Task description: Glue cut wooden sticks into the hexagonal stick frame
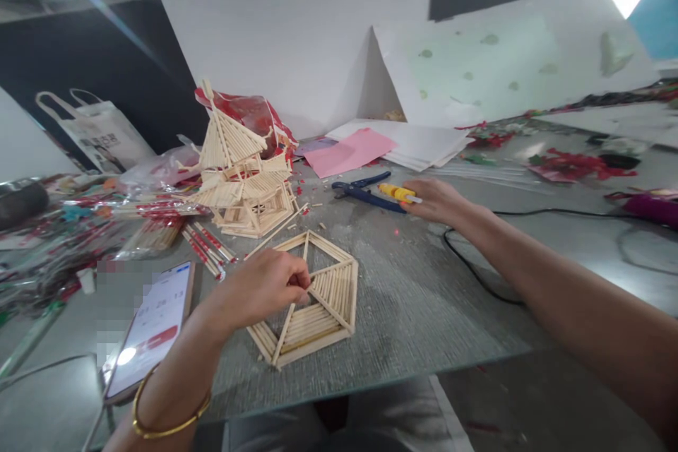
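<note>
A flat hexagonal panel of wooden sticks (323, 296) lies on the grey table near the front edge. My left hand (262, 289) rests on its left part with the fingers curled and pinched against the sticks. My right hand (437, 199) reaches out farther back and closes on a yellow-handled tool (398, 193), right beside blue-handled pliers (363, 191). A tall stick-built model house (241, 180) stands behind the panel to the left.
A phone (151, 328) lies at the front left. Bundles of chopsticks in red wrappers (204, 244) and plastic bags clutter the left. Pink paper (349, 150) and white sheets lie at the back. A black cable (477, 268) runs under my right arm. Red scraps lie far right.
</note>
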